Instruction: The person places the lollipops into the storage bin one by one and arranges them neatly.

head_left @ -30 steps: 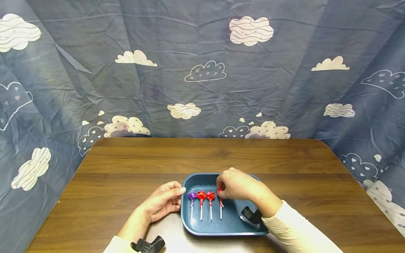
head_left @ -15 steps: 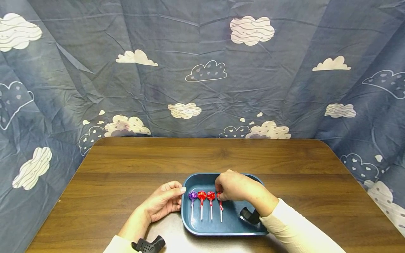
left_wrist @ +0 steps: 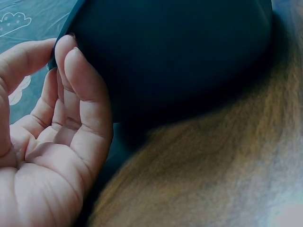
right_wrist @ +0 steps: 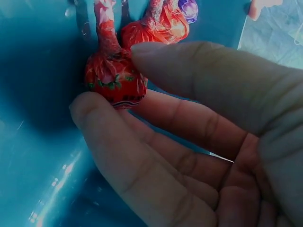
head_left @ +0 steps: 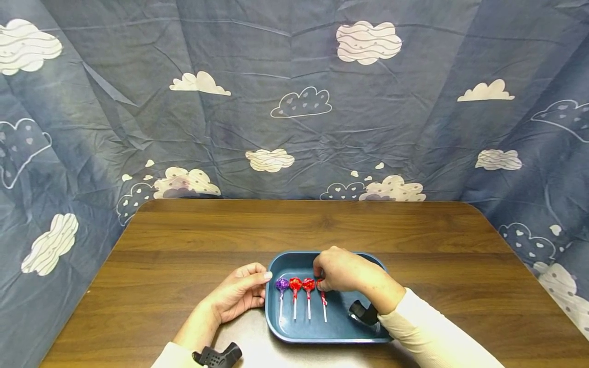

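Near the tray's middle, a little toward its twelve o'clock, lies the red lollipop [right_wrist: 113,78] that the right hand [head_left: 348,273] holds, the rightmost of four in a row inside the blue tray [head_left: 340,325] on the tabletop [head_left: 184,240]. From the middle of that hand the candy head sits at about eight o'clock, and its stick points toward six, the tail swung slightly to five, so it looks a touch out of line with its neighbours. The grip pinches the wrapped head, thumb on one side and index finger on the other, leaving the stick free. Toward nine o'clock, just beside it, come the second red lollipop [head_left: 309,285], another red lollipop [head_left: 295,284] and the purple lollipop [head_left: 282,284], their sticks nearly parallel.

At the tray's nine-o'clock rim, the left hand [head_left: 238,294] has thumb and curled fingers about the edge; the right hand is much the nearer to the held lollipop.

From the head camera, most of the held candy head is covered by the fingers, and the forearm hides the tray's right end. The right wrist view cuts off its stick at the top. Whether the lollipop touches the tray floor, I cannot tell.
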The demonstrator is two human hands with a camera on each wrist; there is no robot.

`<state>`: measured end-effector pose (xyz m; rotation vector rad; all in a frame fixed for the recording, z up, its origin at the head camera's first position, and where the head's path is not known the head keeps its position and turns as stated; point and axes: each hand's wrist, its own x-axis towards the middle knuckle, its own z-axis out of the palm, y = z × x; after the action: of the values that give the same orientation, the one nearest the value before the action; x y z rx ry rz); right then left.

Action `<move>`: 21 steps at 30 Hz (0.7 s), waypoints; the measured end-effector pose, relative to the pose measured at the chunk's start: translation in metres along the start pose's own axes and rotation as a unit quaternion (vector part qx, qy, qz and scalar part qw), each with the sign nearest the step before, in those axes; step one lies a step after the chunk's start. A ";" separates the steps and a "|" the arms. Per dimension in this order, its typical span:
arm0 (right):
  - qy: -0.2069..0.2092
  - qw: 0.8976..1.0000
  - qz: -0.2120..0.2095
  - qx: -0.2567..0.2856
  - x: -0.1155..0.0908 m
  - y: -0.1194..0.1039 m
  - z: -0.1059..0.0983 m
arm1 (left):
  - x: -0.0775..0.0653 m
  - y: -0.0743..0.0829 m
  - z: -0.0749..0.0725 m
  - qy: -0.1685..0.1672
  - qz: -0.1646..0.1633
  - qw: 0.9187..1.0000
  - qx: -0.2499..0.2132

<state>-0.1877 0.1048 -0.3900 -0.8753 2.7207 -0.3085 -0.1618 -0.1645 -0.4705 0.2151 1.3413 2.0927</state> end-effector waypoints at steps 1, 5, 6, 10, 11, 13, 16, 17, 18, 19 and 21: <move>0.000 1.000 0.002 0.001 0.000 0.000 0.000 | 0.000 0.000 0.000 0.000 0.000 1.000 0.000; 0.000 1.000 0.008 0.004 -0.002 -0.001 -0.002 | 0.000 0.001 0.001 0.002 -0.001 1.000 -0.001; 0.000 1.000 0.010 0.004 -0.002 -0.001 -0.002 | 0.000 0.001 0.001 0.001 0.000 1.000 -0.001; 0.001 1.000 0.005 -0.001 -0.003 -0.001 -0.002 | 0.000 0.000 0.001 0.001 0.001 1.000 -0.004; 0.000 1.000 0.003 -0.003 -0.003 -0.001 -0.002 | 0.000 -0.001 0.000 0.000 0.001 1.000 -0.005; -0.002 1.000 -0.001 -0.003 -0.002 -0.002 -0.001 | 0.000 -0.001 0.000 -0.001 0.000 1.000 -0.006; -0.006 1.000 -0.007 -0.002 -0.002 -0.002 -0.001 | 0.000 -0.001 0.000 -0.002 -0.001 1.000 -0.006; -0.007 1.000 -0.006 -0.001 -0.002 -0.002 -0.001 | 0.000 -0.001 0.000 -0.002 -0.001 1.000 -0.006; -0.007 1.000 -0.007 -0.001 -0.001 -0.002 -0.001 | 0.000 -0.001 0.000 -0.002 0.000 1.000 -0.007; -0.007 1.000 -0.008 -0.001 -0.001 -0.002 -0.001 | 0.000 -0.001 0.000 -0.002 0.000 1.000 -0.007; -0.007 1.000 -0.010 -0.002 -0.001 -0.001 -0.001 | 0.000 0.000 0.000 -0.003 0.000 1.000 -0.007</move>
<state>-0.1867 0.1043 -0.3888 -0.9026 2.7027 -0.3000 -0.1618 -0.1644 -0.4710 0.2141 1.3226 2.0998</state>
